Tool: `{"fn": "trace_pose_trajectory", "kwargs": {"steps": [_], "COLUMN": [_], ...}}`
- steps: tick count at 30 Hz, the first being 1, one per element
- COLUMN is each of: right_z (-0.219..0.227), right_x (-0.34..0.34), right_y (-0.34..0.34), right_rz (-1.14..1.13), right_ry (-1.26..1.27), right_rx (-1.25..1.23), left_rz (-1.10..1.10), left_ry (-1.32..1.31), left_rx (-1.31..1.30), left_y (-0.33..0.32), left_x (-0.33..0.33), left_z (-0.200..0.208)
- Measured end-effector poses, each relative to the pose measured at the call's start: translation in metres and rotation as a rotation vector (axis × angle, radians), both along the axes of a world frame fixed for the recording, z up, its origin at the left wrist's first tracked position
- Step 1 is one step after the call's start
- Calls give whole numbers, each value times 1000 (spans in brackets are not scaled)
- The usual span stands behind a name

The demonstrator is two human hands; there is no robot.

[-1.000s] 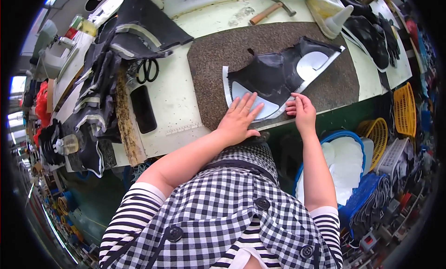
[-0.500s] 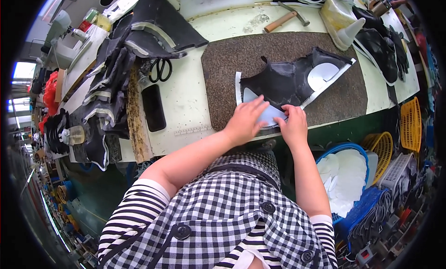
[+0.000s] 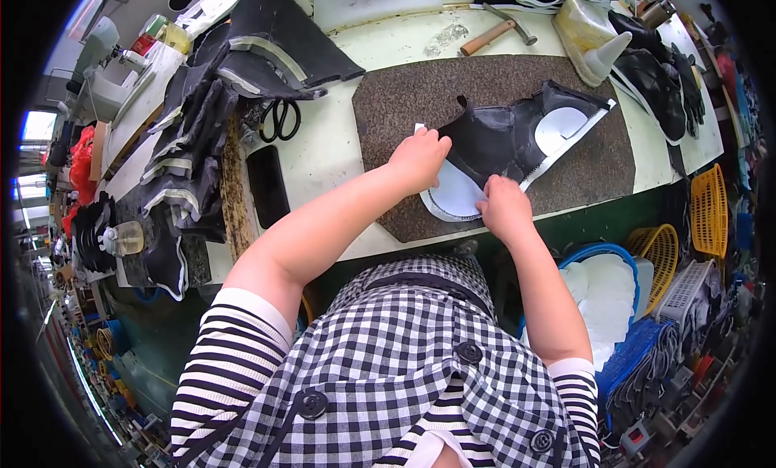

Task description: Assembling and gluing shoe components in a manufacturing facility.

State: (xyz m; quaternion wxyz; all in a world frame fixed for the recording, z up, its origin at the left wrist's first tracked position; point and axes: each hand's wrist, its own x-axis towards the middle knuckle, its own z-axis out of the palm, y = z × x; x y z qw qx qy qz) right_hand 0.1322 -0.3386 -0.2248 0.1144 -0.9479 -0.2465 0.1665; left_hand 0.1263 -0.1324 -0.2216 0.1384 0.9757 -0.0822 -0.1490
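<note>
A black leather-like piece, seemingly a shoe upper [image 3: 485, 137], lies on a brown speckled mat [image 3: 396, 96], with white tape along its edges. One pale rounded patch [image 3: 454, 195] covers its near left part. A second white patch [image 3: 558, 130] sits at its far right end. My left hand [image 3: 419, 158] is closed at the upper's left edge, fingers curled over the taped border. At the near edge, just right of the pale patch, my right hand [image 3: 507, 208] pinches the upper, its fingertips partly hidden.
A hammer [image 3: 489, 38] and a white cone-tipped bottle [image 3: 605, 60] stand beyond the mat. Left are a phone [image 3: 267, 187], black scissors [image 3: 280, 120] and stacked dark pieces [image 3: 190, 137]. Below the table's right side stands a blue-rimmed basket [image 3: 635, 284] of white patches.
My left hand has moved up and left, from the pale patch to the upper's left edge, uncovering more of the patch. My right hand has shifted slightly and its fingers have curled in.
</note>
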Motion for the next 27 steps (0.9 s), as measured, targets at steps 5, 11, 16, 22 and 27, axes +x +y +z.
{"fn": "trace_pose_trajectory", "kwargs": {"steps": [5, 11, 16, 22, 27], "right_z": [-6, -29, -18, -15, -19], "right_x": [-16, -21, -10, -8, -8], "right_y": [-14, -19, -12, -13, -16], "right_rz": [-185, -371, -437, -409, -375], "right_ry": [205, 258, 413, 387, 400], "right_rx": [504, 717, 612, 518, 516], "left_rz": [33, 27, 216, 192, 231], "left_ry": [-70, -6, 113, 80, 87], "left_rx": [-18, -215, -333, -380, -395], "left_y": [0, 16, 23, 22, 21], "left_x": [-3, -4, -3, -4, -6], "left_z": [-2, -5, -18, -21, -22]}}
